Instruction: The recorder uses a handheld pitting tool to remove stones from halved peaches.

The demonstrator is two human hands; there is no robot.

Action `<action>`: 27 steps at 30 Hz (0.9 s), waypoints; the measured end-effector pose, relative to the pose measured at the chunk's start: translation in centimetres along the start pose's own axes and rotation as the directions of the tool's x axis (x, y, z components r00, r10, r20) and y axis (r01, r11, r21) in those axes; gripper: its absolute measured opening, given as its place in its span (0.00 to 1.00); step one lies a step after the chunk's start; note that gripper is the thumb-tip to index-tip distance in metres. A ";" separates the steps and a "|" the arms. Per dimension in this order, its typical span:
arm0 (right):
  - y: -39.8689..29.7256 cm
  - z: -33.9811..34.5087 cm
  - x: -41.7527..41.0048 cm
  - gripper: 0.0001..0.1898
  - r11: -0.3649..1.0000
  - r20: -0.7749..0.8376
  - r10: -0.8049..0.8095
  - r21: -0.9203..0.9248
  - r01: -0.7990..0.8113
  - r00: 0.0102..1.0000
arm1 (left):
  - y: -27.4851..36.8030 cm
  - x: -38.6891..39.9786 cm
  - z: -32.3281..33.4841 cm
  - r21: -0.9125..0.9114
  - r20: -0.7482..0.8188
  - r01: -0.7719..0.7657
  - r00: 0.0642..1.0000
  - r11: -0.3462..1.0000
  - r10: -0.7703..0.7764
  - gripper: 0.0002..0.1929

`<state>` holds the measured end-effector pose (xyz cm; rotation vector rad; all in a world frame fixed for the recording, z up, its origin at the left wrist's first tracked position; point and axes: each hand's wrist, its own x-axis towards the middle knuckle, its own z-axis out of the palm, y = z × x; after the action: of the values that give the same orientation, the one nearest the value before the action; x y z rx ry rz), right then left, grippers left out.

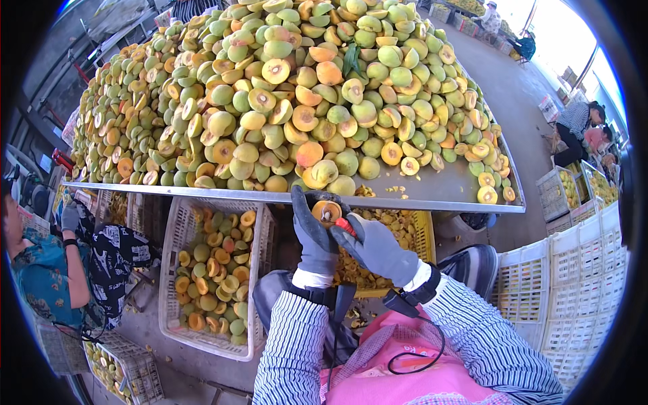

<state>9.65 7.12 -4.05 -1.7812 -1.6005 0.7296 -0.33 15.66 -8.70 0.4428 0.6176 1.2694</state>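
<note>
In a grey and black work glove, my left hand cups a halved peach-like fruit with its cut face up. My gloved right hand grips a small tool with a red handle. The tool's metal tip meets the middle of the cut face; its exact shape is too small to tell. Both hands are just below the front edge of a metal table heaped with halved fruit. Beneath them stands a yellow crate holding fruit scraps.
To the left, a white plastic crate holds cut fruit halves. Stacked white crates rise at the right. A co-worker sits at the far left, near another crate of fruit. Other people work farther off at the right.
</note>
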 end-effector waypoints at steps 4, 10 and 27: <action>0.1 0.2 -0.2 0.22 0.994 0.058 -0.018 0.106 0.012 0.998 | 0.8 0.0 0.7 -0.006 -0.082 -0.005 0.997 1.000 0.005 0.22; -1.0 -0.5 -0.8 0.26 0.827 0.359 0.153 0.464 -0.318 0.921 | 0.6 -0.7 0.7 0.527 0.080 -0.400 0.901 0.750 0.426 0.26; 3.6 -3.5 -2.7 0.25 0.510 0.565 0.078 0.685 -0.520 0.821 | -1.2 -1.4 3.6 0.623 0.149 -0.062 0.988 0.780 -0.040 0.35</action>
<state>14.31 3.85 -4.51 -1.1804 -0.8517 1.8628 2.64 14.10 -6.48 1.0947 0.9063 0.9995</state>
